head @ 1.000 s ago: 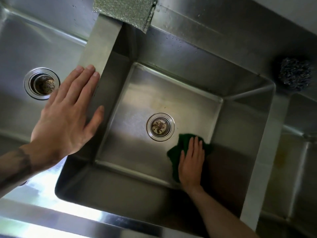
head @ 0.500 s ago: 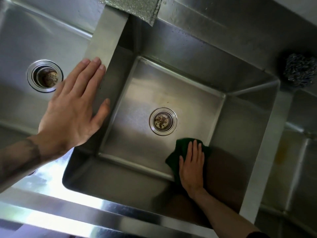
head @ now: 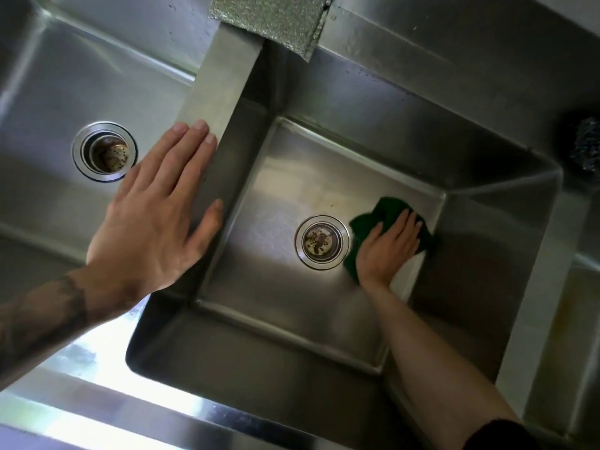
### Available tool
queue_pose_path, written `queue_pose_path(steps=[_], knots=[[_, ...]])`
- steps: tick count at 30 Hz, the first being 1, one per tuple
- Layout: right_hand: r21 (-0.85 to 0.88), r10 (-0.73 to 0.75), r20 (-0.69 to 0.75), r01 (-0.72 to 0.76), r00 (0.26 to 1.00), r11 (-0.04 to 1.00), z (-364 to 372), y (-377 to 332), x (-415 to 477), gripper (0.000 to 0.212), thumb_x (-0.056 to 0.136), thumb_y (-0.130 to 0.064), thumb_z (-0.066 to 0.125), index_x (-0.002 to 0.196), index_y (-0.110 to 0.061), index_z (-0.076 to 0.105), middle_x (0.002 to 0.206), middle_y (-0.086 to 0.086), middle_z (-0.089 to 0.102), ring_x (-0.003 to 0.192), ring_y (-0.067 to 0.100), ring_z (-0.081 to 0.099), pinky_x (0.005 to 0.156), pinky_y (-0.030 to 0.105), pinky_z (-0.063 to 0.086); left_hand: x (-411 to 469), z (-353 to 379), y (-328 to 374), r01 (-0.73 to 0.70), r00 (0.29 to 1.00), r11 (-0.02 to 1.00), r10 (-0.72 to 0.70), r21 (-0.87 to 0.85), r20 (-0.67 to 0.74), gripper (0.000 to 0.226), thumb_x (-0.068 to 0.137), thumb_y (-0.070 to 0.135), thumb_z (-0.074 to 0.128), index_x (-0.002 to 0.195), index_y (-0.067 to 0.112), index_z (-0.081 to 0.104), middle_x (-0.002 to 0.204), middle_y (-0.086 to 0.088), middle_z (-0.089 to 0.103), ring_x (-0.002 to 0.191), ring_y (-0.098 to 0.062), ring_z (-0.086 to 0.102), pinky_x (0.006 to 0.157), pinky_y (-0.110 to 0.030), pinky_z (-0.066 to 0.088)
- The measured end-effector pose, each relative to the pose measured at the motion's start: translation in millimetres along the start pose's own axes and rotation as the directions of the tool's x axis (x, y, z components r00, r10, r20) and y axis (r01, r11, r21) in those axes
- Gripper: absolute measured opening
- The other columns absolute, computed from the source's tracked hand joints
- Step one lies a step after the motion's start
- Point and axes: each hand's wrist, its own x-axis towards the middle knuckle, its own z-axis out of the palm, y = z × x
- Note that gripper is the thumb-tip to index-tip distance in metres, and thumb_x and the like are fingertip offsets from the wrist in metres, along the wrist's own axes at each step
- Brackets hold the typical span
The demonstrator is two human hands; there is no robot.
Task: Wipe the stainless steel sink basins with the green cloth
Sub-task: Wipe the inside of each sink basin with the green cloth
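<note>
Seen from above: two steel sink basins side by side. Right hand (head: 388, 246) flat, fingers spread, pressing the green cloth (head: 386, 211) against the floor of the middle basin (head: 259, 287), not clenched around it. Cloth bunched under the palm, spilling past the fingertips, just beside the drain (head: 321, 241) to that hand's left. Left hand (head: 156, 219) open, grasping nothing, palm down on the divider (head: 220, 82) between basins. Second drain (head: 104, 151) left of that hand. Silvery scouring pad (head: 271, 17) beyond its fingertips.

We see brushed, glossy steel in the sink basin (head: 324, 177), soft matt fabric in the green cloth (head: 367, 222), and a coarse, glittery scouring pad (head: 269, 17).
</note>
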Motion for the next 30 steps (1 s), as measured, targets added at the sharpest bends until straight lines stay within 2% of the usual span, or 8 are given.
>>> queue_pose_path(steps=[5,7,11,13,17,21,25,30], knots=[[0.078,0.009,-0.014,-0.008,1.0,0.997,20.4,-74.5,22.6,0.063,0.108,-0.03,0.044,0.162,0.0,0.029,0.17,0.021,0.026,0.16,0.037,0.019,0.13,0.048,0.012,0.2,1.1,-1.5,-0.002,1.0,1.0,0.002,0.017,0.009,0.07,0.108,0.043,0.038,0.167,0.009,0.024,0.176,-0.008,0.022,0.164,-0.022,0.015,0.133,-0.041,0.02],[0.063,-0.193,0.085,0.188,0.978,0.98,27.7,-101.4,11.8,0.068,0.107,-0.034,0.046,0.163,-0.001,0.025,0.172,0.02,0.022,0.161,0.036,0.016,0.132,0.047,0.007,0.5,1.4,-1.3,-0.008,1.0,1.0,0.008,0.024,0.005,0.07,0.108,0.044,0.037,0.168,0.01,0.023,0.176,-0.007,0.022,0.165,-0.021,0.014,0.133,-0.036,0.015],[0.009,-0.535,0.222,0.547,0.815,0.837,25.8,-104.3,15.4,0.069,0.108,-0.039,0.047,0.165,-0.009,0.025,0.174,0.016,0.017,0.162,0.033,0.013,0.133,0.049,0.01,0.7,1.4,-2.8,-0.021,1.0,1.0,0.021,0.017,0.006,0.069,0.109,0.044,0.036,0.168,0.01,0.023,0.176,-0.007,0.022,0.165,-0.021,0.014,0.133,-0.037,0.015],[-0.034,-0.466,0.149,0.475,0.872,0.879,19.9,-88.0,14.2,0.064,0.109,-0.04,0.047,0.164,-0.013,0.031,0.173,0.017,0.02,0.161,0.034,0.018,0.132,0.049,0.014,1.8,1.0,-4.2,-0.025,1.0,1.0,0.025,0.015,0.012,0.07,0.109,0.044,0.036,0.168,0.01,0.023,0.176,-0.007,0.021,0.165,-0.021,0.014,0.133,-0.039,0.017],[0.087,-0.085,-0.01,0.085,0.996,0.993,27.0,-100.7,-7.0,0.057,0.111,-0.027,0.047,0.162,-0.007,0.034,0.171,0.02,0.022,0.16,0.036,0.021,0.13,0.052,0.016,2.2,-1.0,-4.7,-0.011,1.0,1.0,0.011,0.003,0.017,0.07,0.107,0.042,0.039,0.167,0.01,0.025,0.176,-0.006,0.021,0.164,-0.021,0.016,0.13,-0.043,0.024],[0.194,-0.124,0.021,0.117,0.992,0.974,37.7,-151.9,-10.1,0.057,0.107,-0.011,0.051,0.161,-0.005,0.035,0.171,0.02,0.023,0.161,0.035,0.019,0.132,0.051,0.011,2.1,-1.2,-4.4,-0.04,0.999,0.999,0.04,-0.015,0.021,0.069,0.106,0.036,0.044,0.166,0.007,0.027,0.176,-0.008,0.023,0.164,-0.024,0.019,0.129,-0.045,0.028],[0.522,-0.227,0.062,0.162,0.972,0.837,47.2,-224.7,-23.8,0.057,0.101,0.008,0.052,0.156,-0.001,0.043,0.165,0.019,0.038,0.156,0.034,0.033,0.13,0.048,0.023,3.1,-2.7,-5.1,-0.05,0.998,0.998,0.05,-0.027,0.033,0.071,0.104,0.032,0.05,0.165,0.004,0.029,0.175,-0.011,0.024,0.164,-0.026,0.019,0.129,-0.045,0.028],[0.793,-0.018,0.235,-0.181,0.972,0.581,40.8,-261.1,-26.9,0.053,0.105,-0.002,0.052,0.157,-0.009,0.044,0.158,0.01,0.052,0.147,0.025,0.048,0.121,0.03,0.036,1.1,-1.6,-3.2,-0.037,0.998,0.998,0.039,-0.049,0.049,0.071,0.104,0.029,0.052,0.165,0.003,0.028,0.175,-0.011,0.023,0.164,-0.026,0.018,0.129,-0.046,0.028]])
